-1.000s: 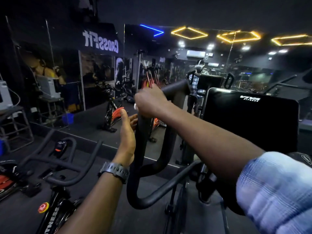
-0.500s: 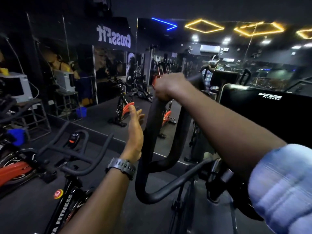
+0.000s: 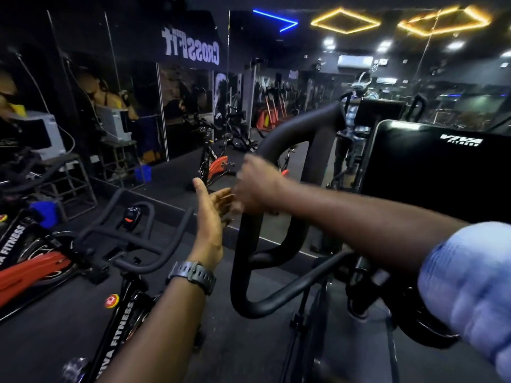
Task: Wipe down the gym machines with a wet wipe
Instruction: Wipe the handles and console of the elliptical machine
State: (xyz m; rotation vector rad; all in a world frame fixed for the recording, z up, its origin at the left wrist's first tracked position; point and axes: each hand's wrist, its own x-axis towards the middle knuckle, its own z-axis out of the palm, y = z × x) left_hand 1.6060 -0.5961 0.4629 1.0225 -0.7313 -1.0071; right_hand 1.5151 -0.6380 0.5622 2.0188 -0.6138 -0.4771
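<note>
Both hands met at the handlebar (image 3: pixel 249 244), its bar running twelve-to-six: right hand (image 3: pixel 255 186) gripping it, left hand (image 3: pixel 213 214) open at nine.

The right hand (image 3: pixel 258 186) on the black handlebar (image 3: pixel 243 261) is smeared by motion, so its fingers and any wipe under them cannot be made out. It covers the left hand's (image 3: pixel 211 214) fingertips. Right of the handlebar, the blue sleeve (image 3: pixel 470 288) is blurred and cut by the edge.
</note>
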